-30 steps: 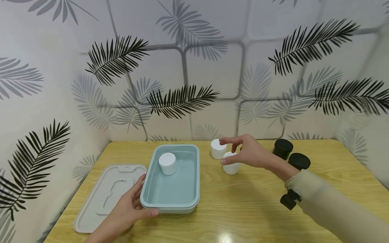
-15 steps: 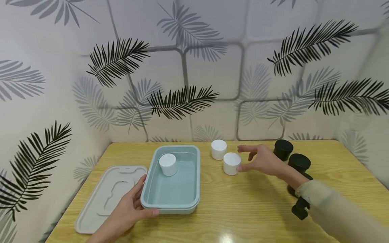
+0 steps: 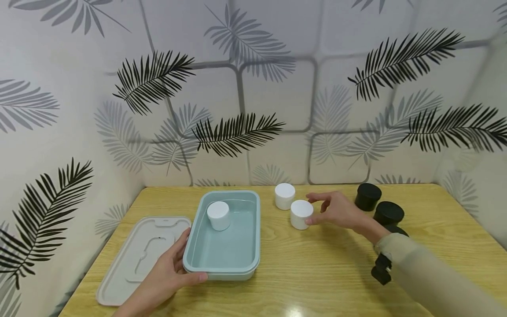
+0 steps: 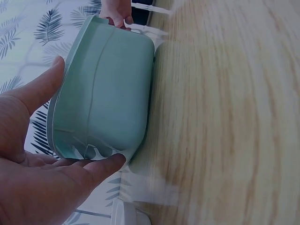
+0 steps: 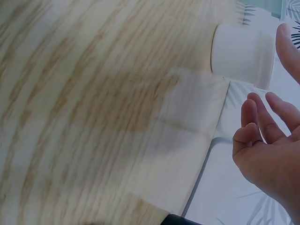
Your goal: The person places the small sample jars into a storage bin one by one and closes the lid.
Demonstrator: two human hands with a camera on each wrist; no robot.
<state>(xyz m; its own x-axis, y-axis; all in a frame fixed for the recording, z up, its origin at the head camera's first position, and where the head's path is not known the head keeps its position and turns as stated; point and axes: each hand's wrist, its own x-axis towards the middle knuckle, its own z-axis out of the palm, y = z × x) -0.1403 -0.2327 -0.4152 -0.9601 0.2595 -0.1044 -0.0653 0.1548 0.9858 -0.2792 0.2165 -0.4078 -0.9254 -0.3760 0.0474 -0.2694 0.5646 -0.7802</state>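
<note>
My left hand grips the near left corner of a pale blue-green plastic tub, its thumb over the front rim and fingers along the left wall. Inside that tub, toward the back left, stands a white jar. My right hand reaches to the right side of a second white jar on the table. Its thumb and fingers are spread apart at the jar, and the right wrist view has a gap between the fingertips and this jar. Just behind it stands a third white jar.
A light grey lid lies left of the tub, partly behind my left forearm. Several black-lidded jars stand at the right, one partly hidden by my right arm. A patterned wall closes off the back of the wooden table.
My right hand has drawn back rightward from over the nearer white jar, then come slightly left to its right side. The left hand and tub have stayed put.
</note>
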